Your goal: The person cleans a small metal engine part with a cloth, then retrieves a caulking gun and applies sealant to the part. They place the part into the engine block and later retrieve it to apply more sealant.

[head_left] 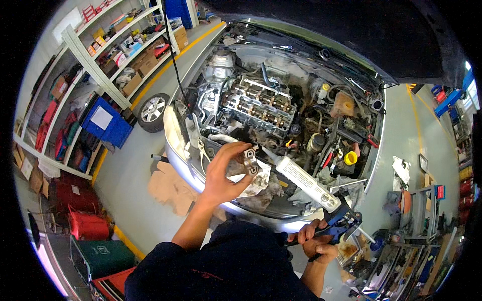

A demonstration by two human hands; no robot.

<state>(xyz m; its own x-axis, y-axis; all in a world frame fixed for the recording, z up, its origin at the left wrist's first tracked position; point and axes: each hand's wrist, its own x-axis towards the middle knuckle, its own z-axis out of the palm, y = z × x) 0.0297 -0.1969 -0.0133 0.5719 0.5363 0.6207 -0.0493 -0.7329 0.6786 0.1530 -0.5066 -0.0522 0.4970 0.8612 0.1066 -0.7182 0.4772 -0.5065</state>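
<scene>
My left hand (223, 175) is raised over the front of the engine bay. Between its thumb and fingers it pinches a small metal camshaft bearing cap (251, 161) with bolt holes. My right hand (319, 243) is wrapped around the handle of a blue-and-black caulking gun (343, 221), low on the right. A white sealant tube (309, 183) sits in the gun. Its tapered nozzle points up and left, close to the cap but apart from it. Beyond both hands, the engine's cylinder head (261, 105) lies uncovered, its camshafts showing.
Locking pliers (203, 153) rest at the bay's front edge. A yellow cup (350, 158) stands on the right, near rags (346, 190). The raised hood (341, 35) hangs overhead. A wheel (153, 113) and shelves (120, 55) are at left, a parts cart (401, 261) at lower right.
</scene>
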